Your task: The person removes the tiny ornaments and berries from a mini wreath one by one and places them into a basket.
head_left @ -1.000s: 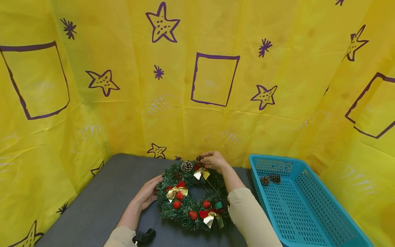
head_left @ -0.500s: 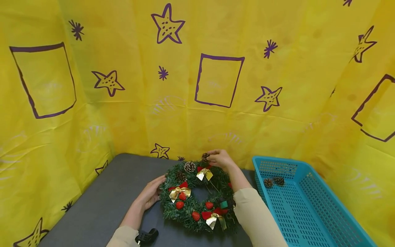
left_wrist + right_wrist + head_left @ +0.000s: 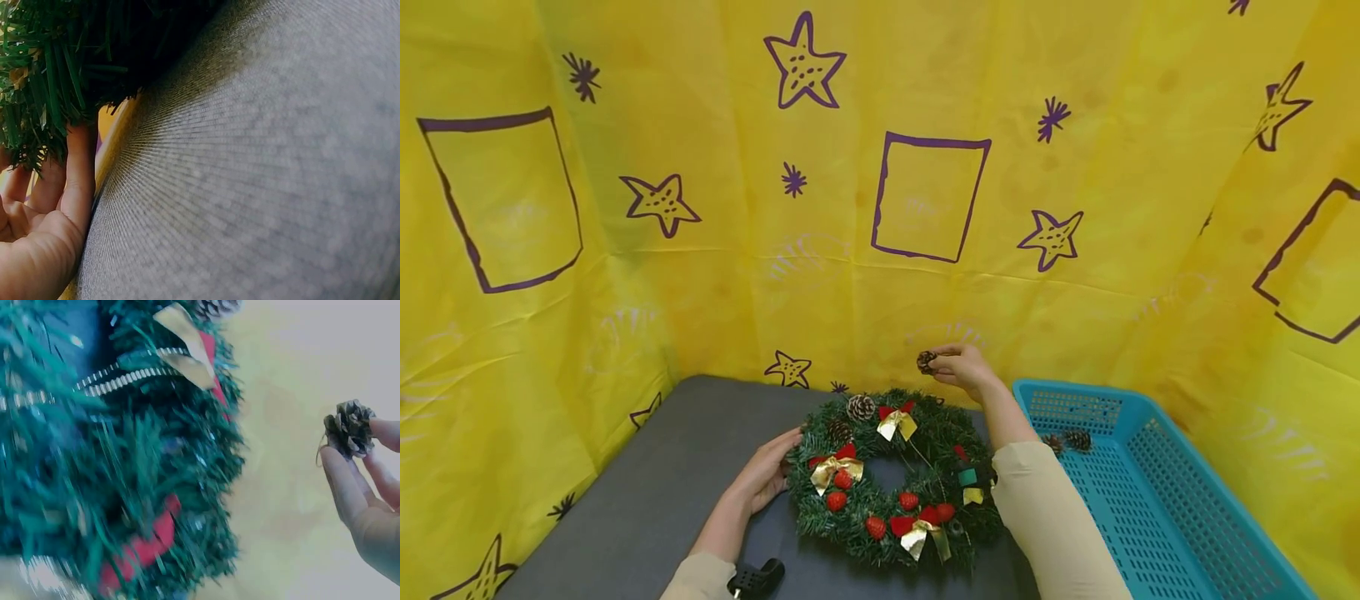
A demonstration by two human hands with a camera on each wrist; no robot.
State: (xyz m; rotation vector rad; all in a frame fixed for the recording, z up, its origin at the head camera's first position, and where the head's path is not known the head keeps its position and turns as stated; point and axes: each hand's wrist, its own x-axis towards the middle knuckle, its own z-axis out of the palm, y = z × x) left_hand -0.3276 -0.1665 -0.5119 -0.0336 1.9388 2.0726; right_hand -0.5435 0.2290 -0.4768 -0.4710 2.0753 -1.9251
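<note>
My right hand [image 3: 961, 367] pinches a brown pinecone [image 3: 927, 362] with white-tipped scales, in the air behind the wreath's upper right. A thin loop of cord hangs from this pinecone, as the right wrist view shows. The green wreath [image 3: 842, 529] lies on the dark table, decked with red and gold bows, red berries, a bead string and pinecones. At its left edge my left hand [image 3: 763, 472] touches the greenery. In the left wrist view the fingers [image 3: 80, 181] are nearly straight, their tips hidden in the needles.
A blue plastic basket [image 3: 1150, 521] stands to the right, with two pinecones [image 3: 1078, 440] near its far left corner. Beside the left forearm lies a black strap-like object [image 3: 758, 577]. Yellow cloth with purple drawings hangs around the dark table [image 3: 647, 475].
My right hand has lifted the pinecone up off the wreath's top and carried it rightward and away. The left hand stays at the wreath's left edge.
</note>
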